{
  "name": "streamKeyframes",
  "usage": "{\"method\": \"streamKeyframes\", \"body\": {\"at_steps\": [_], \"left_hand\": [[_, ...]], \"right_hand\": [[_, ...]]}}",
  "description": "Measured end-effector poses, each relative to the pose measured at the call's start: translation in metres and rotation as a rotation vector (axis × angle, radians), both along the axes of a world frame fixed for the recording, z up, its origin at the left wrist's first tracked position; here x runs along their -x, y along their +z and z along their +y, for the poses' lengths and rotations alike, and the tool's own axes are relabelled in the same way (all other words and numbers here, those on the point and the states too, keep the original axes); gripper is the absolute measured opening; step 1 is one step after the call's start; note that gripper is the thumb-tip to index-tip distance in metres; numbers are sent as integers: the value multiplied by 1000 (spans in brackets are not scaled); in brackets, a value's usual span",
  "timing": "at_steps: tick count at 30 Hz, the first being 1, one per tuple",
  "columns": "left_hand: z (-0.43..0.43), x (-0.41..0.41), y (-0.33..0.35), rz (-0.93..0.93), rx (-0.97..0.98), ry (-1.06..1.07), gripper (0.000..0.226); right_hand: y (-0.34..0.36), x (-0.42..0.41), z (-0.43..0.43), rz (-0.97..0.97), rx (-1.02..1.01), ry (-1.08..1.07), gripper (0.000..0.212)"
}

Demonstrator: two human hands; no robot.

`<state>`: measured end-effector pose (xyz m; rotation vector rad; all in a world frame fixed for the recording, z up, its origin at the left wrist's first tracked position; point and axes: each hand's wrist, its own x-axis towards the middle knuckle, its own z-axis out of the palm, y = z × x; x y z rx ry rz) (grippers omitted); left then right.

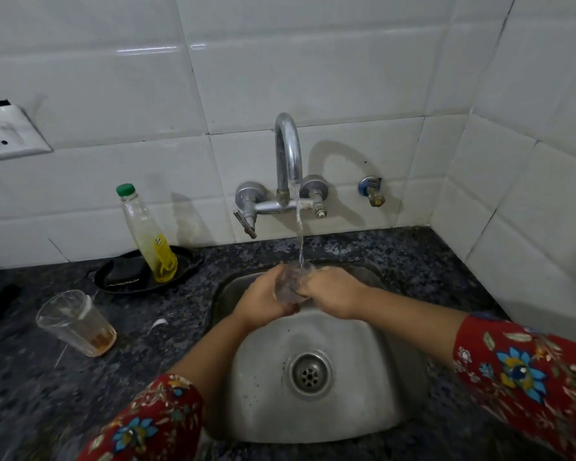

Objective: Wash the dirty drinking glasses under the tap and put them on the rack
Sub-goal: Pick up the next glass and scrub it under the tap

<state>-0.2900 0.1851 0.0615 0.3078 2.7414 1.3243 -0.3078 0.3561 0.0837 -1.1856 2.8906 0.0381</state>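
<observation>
A clear drinking glass (291, 283) is held between both hands over the steel sink (393, 387), right under the stream of water running from the chrome tap (288, 154). My left hand (263, 299) grips its left side and my right hand (335, 292) grips its right side. The fingers cover much of the glass. A second glass (77, 322) with a brownish residue at its bottom stands on the dark granite counter (40, 387) to the left of the sink. No rack is in view.
A bottle of yellow liquid with a green cap (147, 232) stands in a black dish (180, 271) behind the counter's left part. A wall socket (9, 131) sits at the far left. White tiled walls close the back and right.
</observation>
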Motion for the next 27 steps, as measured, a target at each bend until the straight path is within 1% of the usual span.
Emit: {"method": "streamKeyframes", "body": {"at_steps": [1,2,3,4,5,6,7,8,9,10,11,12,13,15,16,17,19,20,22,24,25,27], "left_hand": [[0,-2,0,-4,21,8,45],[1,-6,-3,-5,24,35,43],[3,-11,-7,-14,-18,63,42],[7,-16,-12,-35,-85,91,43],[9,-21,-17,-57,-144,118,47],[11,-25,-19,-72,-182,140,52],[13,-27,-23,-78,-211,156,56],[15,-30,-23,-84,-231,168,59],[17,-32,-21,-76,-229,173,60],[20,-34,-21,-74,-220,164,57],[24,-36,-20,-72,-212,147,51],[25,-37,-17,-91,-205,116,48],[23,-35,-16,-129,-209,67,50],[11,-23,-11,-223,-209,-6,60],[5,-16,-5,-253,-219,22,64],[-2,-8,4,-247,-233,103,69],[-10,6,28,-120,-236,309,73],[-12,13,39,-32,-240,363,72],[-10,28,54,60,-254,387,76],[-6,39,57,38,-286,406,87],[-3,41,56,28,-299,412,89],[1,42,52,53,-296,402,88]], "right_hand": [[-4,-4,-1,-44,167,-52,26],[-9,-9,-4,-150,397,-136,26],[-13,-16,-6,-222,662,-226,31],[-19,-24,-6,-213,891,-285,39],[-25,-33,-6,-179,1071,-319,48],[-31,-42,-6,-165,1196,-344,55],[-37,-49,-5,-218,1291,-368,61],[-41,-54,-6,-363,1370,-423,63],[-42,-59,-10,-580,1435,-500,62],[-44,-60,-14,-799,1457,-588,58],[-43,-60,-19,-943,1461,-662,52],[-41,-60,-23,-1016,1470,-720,47],[-39,-58,-25,-1053,1510,-766,43],[-36,-55,-23,-1054,1554,-833,39],[-36,-53,-18,-1029,1523,-836,38],[-36,-50,-12,-981,1452,-828,39],[-32,-45,2,-877,1258,-780,48],[-29,-42,9,-818,1160,-756,55],[-19,-37,20,-686,940,-737,74],[-4,-32,30,-516,668,-687,95],[5,-31,33,-431,534,-630,98],[19,-29,37,-304,258,-535,92]]}}
